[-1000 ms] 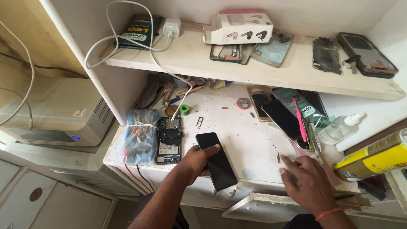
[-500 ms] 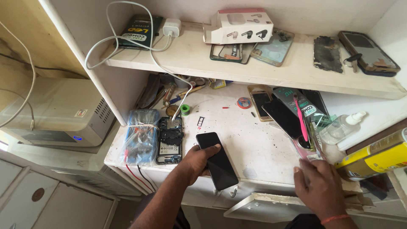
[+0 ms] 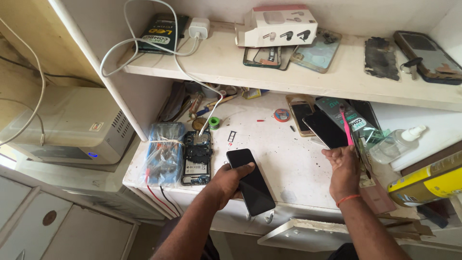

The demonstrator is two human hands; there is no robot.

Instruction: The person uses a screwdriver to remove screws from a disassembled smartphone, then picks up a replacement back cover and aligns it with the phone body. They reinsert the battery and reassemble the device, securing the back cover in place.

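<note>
My left hand [image 3: 230, 182] grips the lower left side of a black phone [image 3: 250, 181] that lies screen up near the front edge of the white worktable [image 3: 284, 159]. My right hand [image 3: 343, 169] is at the table's right side, fingers closed around the lower end of a pink thin tool [image 3: 345, 126] that points up over a pile of dark phones [image 3: 327, 129]. An opened phone [image 3: 197, 158] with its circuit board bare lies just left of my left hand.
A blue bundle wrapped in plastic [image 3: 164, 153] lies at the table's left end. A clear spray bottle [image 3: 395, 143] and a yellow can [image 3: 430, 182] stand at the right. The shelf [image 3: 226, 62] above carries a white box [image 3: 275, 25], a charger [image 3: 198, 28] and phone parts.
My right hand has moved from the table's front edge up and back to the phone pile on the right and now holds the pink tool. My left hand stays on the black phone.
</note>
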